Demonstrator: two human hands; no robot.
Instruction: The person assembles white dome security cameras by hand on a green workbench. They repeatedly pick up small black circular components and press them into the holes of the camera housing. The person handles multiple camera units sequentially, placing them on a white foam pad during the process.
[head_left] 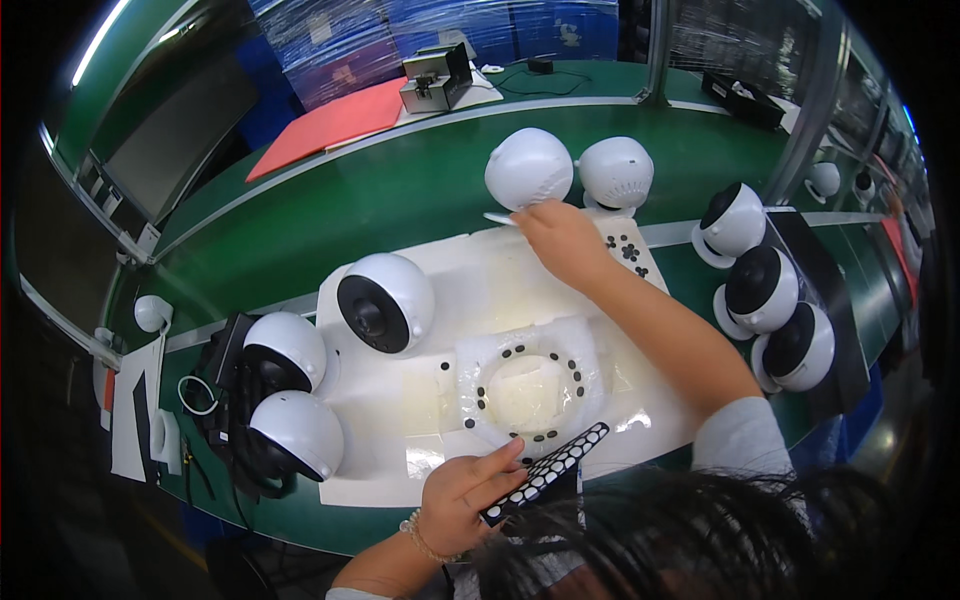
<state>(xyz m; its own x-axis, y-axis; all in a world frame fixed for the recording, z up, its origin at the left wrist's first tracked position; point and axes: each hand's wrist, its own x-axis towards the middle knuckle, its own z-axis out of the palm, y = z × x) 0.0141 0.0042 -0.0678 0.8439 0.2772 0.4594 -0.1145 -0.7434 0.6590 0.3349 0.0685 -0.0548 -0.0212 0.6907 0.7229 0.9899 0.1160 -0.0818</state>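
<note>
My right hand (560,240) reaches across to the far side of the table and is closed on the lower part of a white ball-shaped camera (530,168). Its fingertips are partly hidden there, and the camera's thin base edge sticks out to their left. Close to me, my left hand (462,500) grips a black sheet of white round pads (555,468), held at a slant. Between the hands lies a white foam ring (600,375) with small black dots set around it. Left of the ring stands a white camera with a black face (388,302).
Another white camera (617,172) stands beside the held one. Two cameras (297,432) sit at left near black cables, and three (763,290) at right. Loose black pads (628,252) lie on the white mat (390,430). Behind is a green conveyor belt (330,225).
</note>
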